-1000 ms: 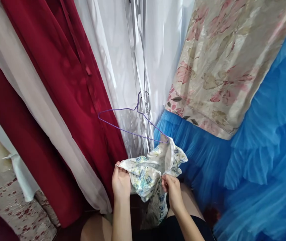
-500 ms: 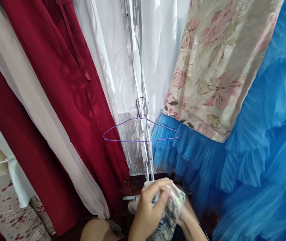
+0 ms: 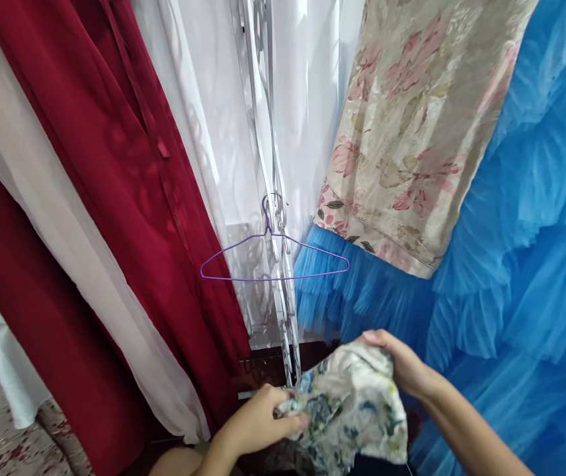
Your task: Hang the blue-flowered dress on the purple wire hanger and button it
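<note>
Both hands have drawn apart since half a second ago, when they were bunched together over the cloth at the bottom centre; the small floral garment [image 3: 362, 403] is now spread between them in the lower centre of the frame, its white ground printed with blue, dark and yellow-green patches. The left hand [image 3: 263, 418] has shifted left and grips the garment's left side, thumb laid over the fabric. The right hand [image 3: 402, 363] has come up to the upper right corner of the garment and is closed on its edge, with some of its fingers hidden.

Near the middle of the frame, the purple hanger [image 3: 243, 279] hangs level and bare, above the garment and apart from it, its hook at the white metal stand [image 3: 260, 99]. White fabric [image 3: 307, 112] hangs behind that stand. Toward the upper left is a long red fabric [image 3: 99, 125], with a pale beige fabric [image 3: 59, 178] to its left. At the upper right hangs a cream fabric with pink flowers [image 3: 406, 132], beside layered blue tulle [image 3: 525, 277] that fills the right edge.
</note>
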The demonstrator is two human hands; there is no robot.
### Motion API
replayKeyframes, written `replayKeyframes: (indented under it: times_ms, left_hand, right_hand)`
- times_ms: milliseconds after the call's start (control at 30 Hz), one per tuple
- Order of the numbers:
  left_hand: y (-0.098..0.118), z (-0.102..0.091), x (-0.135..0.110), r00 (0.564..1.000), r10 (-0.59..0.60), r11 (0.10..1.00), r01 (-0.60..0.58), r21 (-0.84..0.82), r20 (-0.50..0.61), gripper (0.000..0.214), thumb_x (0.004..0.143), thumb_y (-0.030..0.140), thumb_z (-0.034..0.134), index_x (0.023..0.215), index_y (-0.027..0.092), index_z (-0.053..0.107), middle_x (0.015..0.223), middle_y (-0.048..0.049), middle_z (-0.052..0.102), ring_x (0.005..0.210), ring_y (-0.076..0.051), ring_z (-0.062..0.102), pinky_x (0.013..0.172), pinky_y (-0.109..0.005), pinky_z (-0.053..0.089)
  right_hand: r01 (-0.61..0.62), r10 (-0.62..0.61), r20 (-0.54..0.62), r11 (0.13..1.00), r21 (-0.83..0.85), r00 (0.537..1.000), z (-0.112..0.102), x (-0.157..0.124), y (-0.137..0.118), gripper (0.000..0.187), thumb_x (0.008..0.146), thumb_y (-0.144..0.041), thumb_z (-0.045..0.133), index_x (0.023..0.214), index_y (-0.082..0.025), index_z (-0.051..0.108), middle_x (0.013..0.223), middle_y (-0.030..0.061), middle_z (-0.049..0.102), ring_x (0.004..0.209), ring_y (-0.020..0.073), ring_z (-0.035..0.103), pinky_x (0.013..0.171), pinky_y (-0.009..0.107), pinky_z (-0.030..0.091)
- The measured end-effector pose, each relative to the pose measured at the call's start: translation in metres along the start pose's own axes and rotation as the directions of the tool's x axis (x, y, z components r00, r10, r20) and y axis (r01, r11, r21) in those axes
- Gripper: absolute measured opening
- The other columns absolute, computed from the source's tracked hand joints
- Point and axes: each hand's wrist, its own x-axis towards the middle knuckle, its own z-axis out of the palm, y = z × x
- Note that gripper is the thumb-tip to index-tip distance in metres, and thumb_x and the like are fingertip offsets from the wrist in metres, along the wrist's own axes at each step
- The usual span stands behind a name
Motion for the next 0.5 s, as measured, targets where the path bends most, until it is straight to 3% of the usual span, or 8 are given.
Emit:
replayKeyframes:
  times_ms: [67,167,300,400,500]
  left_hand:
    - [-0.007,-0.019,-0.002,0.998,0.005,0.997,-0.001,0.075,-0.06,0.028,0.087,0.041,0.064,0.079,0.015,0.069,0.076,0.0019,0.061,0.075,-0.016,0.053,0.069,-0.024,0.04]
    - [-0.008,-0.041,-0.005,0.982,0.043,0.99,-0.017,0.144,-0.182,0.033,0.092,0.042,0.059,0.072,0.016,0.06,0.071,0.0022,0.054,0.072,-0.015,0.05,0.068,-0.024,0.036]
    - [0.011,-0.048,-0.003,0.905,0.178,0.979,-0.124,0.161,-0.387,0.044,0.1,0.042,0.045,0.064,0.018,0.041,0.066,0.0014,0.043,0.07,-0.015,0.044,0.067,-0.027,0.032]
    - [0.03,-0.047,0.004,0.838,0.202,0.975,-0.22,0.024,-0.507,0.045,0.101,0.043,0.044,0.064,0.019,0.038,0.064,0.0018,0.038,0.065,-0.013,0.039,0.063,-0.026,0.031]
    - [0.043,-0.051,0.012,0.835,0.112,0.93,-0.28,-0.24,-0.538,0.041,0.097,0.049,0.051,0.071,0.018,0.048,0.067,0.0018,0.042,0.063,-0.012,0.039,0.058,-0.023,0.032]
  right_hand:
    - [0.158,-0.172,-0.081,0.975,-0.155,0.982,-0.018,0.01,-0.028,0.038,0.069,-0.053,0.074,0.066,-0.015,0.071,0.058,0.0028,0.064,0.052,0.0155,0.053,0.053,0.026,0.04]
    - [0.27,-0.292,0.007,0.874,-0.404,0.956,-0.045,0.042,-0.066,0.029,0.067,-0.04,0.076,0.056,-0.015,0.066,0.047,-0.001,0.054,0.042,0.0105,0.041,0.045,0.025,0.024]
    - [0.392,-0.454,-0.041,0.807,-0.442,0.89,-0.071,0.101,-0.106,0.021,0.058,-0.033,0.074,0.052,-0.016,0.062,0.047,-0.0031,0.052,0.045,0.0099,0.04,0.047,0.025,0.025]
    - [0.442,-0.509,-0.055,0.792,-0.42,0.859,-0.068,0.14,-0.132,0.025,0.058,-0.032,0.073,0.05,-0.019,0.053,0.047,-0.0054,0.048,0.048,0.0097,0.038,0.049,0.025,0.027]
    - [0.411,-0.462,-0.031,0.817,-0.403,0.886,-0.046,0.166,-0.146,0.023,0.063,-0.036,0.076,0.063,-0.019,0.06,0.057,-0.0032,0.059,0.055,0.013,0.05,0.053,0.024,0.037]
